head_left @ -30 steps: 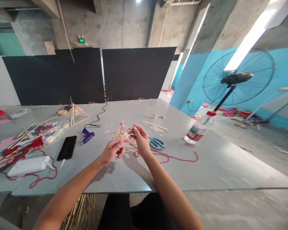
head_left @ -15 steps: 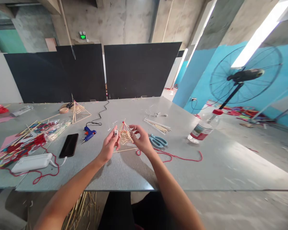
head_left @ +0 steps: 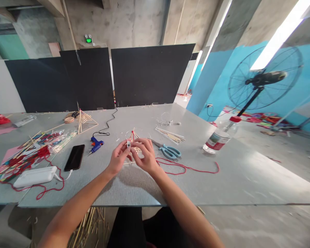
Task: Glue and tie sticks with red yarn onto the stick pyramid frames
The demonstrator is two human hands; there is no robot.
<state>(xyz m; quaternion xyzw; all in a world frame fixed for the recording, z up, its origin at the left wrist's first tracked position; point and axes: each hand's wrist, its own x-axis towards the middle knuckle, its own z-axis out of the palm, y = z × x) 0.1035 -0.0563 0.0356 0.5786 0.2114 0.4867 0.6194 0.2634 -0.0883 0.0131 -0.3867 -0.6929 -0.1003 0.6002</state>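
My left hand [head_left: 117,159] pinches a small white piece [head_left: 128,143] between thumb and fingers just above the grey table [head_left: 222,182]. My right hand [head_left: 144,156] has its fingers closed right beside that piece, touching the left hand's fingertips. Behind both hands stands a small pyramid of thin wooden sticks wound with red yarn [head_left: 133,137], mostly hidden by my fingers. A loose strand of red yarn [head_left: 188,167] trails off to the right from under my right hand.
Teal scissors [head_left: 170,151] and a bundle of sticks [head_left: 170,135] lie right of my hands, a water bottle [head_left: 218,138] farther right. To the left are a blue glue gun [head_left: 96,144], black phone [head_left: 74,157], white power bank [head_left: 34,176], second stick pyramid [head_left: 84,120] and heaped yarn and sticks [head_left: 23,155].
My left hand lifted from the pyramid's base holding a small white piece. My right hand left the pyramid's side and closed in on that piece; both hands now meet in front of the pyramid.
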